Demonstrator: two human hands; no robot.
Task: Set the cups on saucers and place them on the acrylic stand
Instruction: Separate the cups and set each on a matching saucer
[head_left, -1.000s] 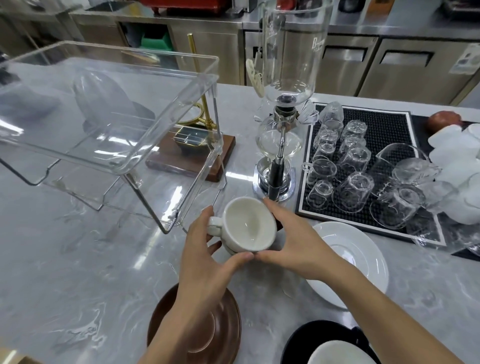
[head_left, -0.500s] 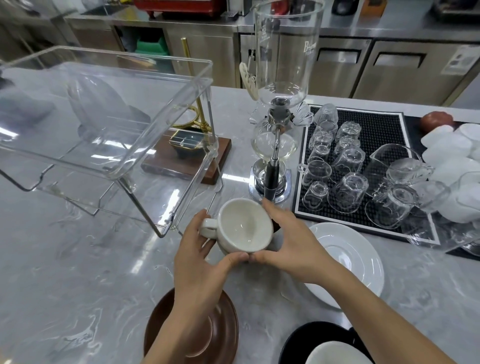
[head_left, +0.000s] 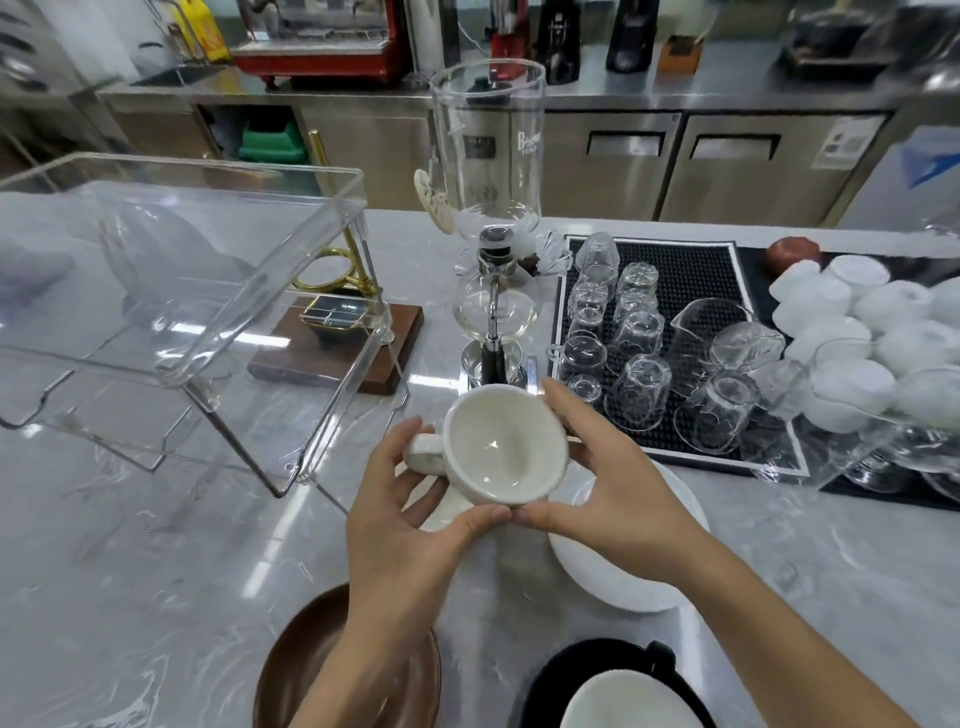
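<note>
Fingers of both hands (head_left: 400, 525) (head_left: 613, 488) cradle empty white cup (head_left: 504, 447) above marble counter (head_left: 130, 571).

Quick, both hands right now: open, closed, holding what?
Left hand: closed on the white cup, fingers at its handle, thumb under the rim.
Right hand: closed on the same cup, from the other side.

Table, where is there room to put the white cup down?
Bare marble lies near-left, between the acrylic stand and the brown saucer. The white saucer beside the right hand is also free. It is crowded far right: the black mat is packed with glasses, and white bowls are heaped beyond.
</note>
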